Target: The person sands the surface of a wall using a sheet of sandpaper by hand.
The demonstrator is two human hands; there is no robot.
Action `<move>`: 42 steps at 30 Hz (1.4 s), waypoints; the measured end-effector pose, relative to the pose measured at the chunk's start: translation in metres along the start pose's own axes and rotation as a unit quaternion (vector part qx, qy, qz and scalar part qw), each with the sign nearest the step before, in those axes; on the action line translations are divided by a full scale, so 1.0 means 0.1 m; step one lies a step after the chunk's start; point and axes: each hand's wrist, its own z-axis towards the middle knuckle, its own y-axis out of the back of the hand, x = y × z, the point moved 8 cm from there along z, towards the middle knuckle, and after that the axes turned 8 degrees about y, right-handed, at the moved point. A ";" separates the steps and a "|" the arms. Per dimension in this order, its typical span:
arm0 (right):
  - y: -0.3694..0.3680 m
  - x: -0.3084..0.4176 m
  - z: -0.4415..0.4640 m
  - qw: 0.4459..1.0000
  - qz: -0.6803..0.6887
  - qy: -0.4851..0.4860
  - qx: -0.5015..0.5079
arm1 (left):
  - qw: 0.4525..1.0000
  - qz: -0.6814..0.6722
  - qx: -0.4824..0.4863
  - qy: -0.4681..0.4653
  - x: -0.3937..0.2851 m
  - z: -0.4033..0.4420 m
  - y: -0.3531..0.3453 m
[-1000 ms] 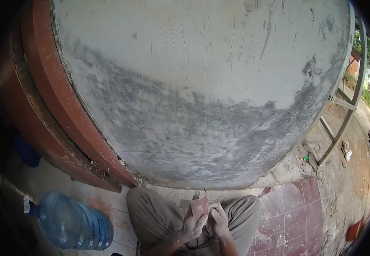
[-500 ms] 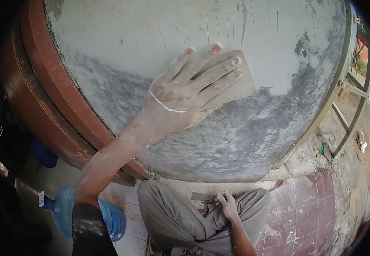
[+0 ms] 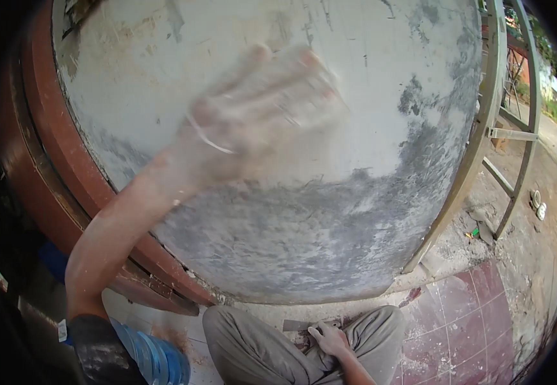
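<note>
Pale sheet (image 3: 327,123) under blurred left grip (image 3: 246,115), against the wall (image 3: 291,247)

A floor of square pale tiles (image 3: 196,330) bears a ribbed translucent blue plastic water bottle (image 3: 156,359) (partly hidden), reddish-brown dust (image 3: 175,337) just beside it. White powder (image 3: 417,351) speckles the dark red square tiles (image 3: 461,321); bare brown ground (image 3: 530,247) carries two small pale objects (image 3: 538,205).
</note>
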 end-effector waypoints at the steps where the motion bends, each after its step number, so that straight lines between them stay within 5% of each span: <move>1: 0.02 0.03 0.01 1.000 0.015 0.005 -0.014 | 0.994 0.036 -0.057 0.091 0.39 -0.06 0.23; 2: 0.04 0.06 -0.01 0.999 0.042 0.026 -0.016 | 0.974 0.067 -0.113 0.184 0.70 -0.10 0.40; 5: -0.08 0.05 0.00 0.998 0.046 0.049 -0.002 | 0.955 0.109 -0.152 0.228 0.86 -0.27 0.42; 11: 0.05 0.22 -0.13 0.999 0.005 0.027 0.035 | 0.995 -0.054 0.089 0.009 -0.24 -0.54 -0.24; 15: 0.00 0.11 -0.14 1.000 0.008 0.028 0.011 | 0.973 0.128 0.003 0.192 0.54 -0.43 0.33; 19: 0.03 0.15 -0.13 0.999 0.020 0.039 -0.001 | 0.950 0.190 -0.036 0.244 0.69 -0.33 0.42; 21: 0.04 0.23 -0.09 0.999 0.001 0.032 0.025 | 0.823 0.071 0.124 0.549 1.12 -0.55 0.18; 22: 0.00 0.22 -0.10 0.999 0.002 0.029 0.028 | 0.822 0.070 0.128 0.550 1.06 -0.52 0.12; 27: -0.39 -0.09 0.10 0.995 0.066 0.068 0.011 | 0.957 0.048 -0.138 0.249 0.12 0.19 -0.02; 29: -0.11 0.14 0.02 0.998 0.032 0.052 0.023 | 0.989 -0.008 -0.103 0.102 -0.63 0.26 -0.30; 34: 0.00 0.15 -0.04 0.997 0.051 0.053 0.006 | 0.995 -0.095 0.001 0.038 -1.11 -0.19 -0.70; 38: 0.05 0.10 -0.12 0.998 0.028 0.052 -0.006 | 0.961 0.069 -0.017 0.269 0.15 -0.58 -0.09; 39: 0.06 0.10 -0.12 0.998 0.035 0.059 -0.010 | 0.869 0.089 0.126 0.471 0.65 -0.97 -0.18; 40: 0.07 0.11 -0.11 0.997 0.041 0.064 -0.011 | 0.715 0.108 0.256 0.641 1.04 -1.51 -0.18; 42: 0.02 0.14 -0.07 0.997 0.047 0.057 0.013 | 0.646 -0.156 0.085 0.743 1.56 -1.90 -0.03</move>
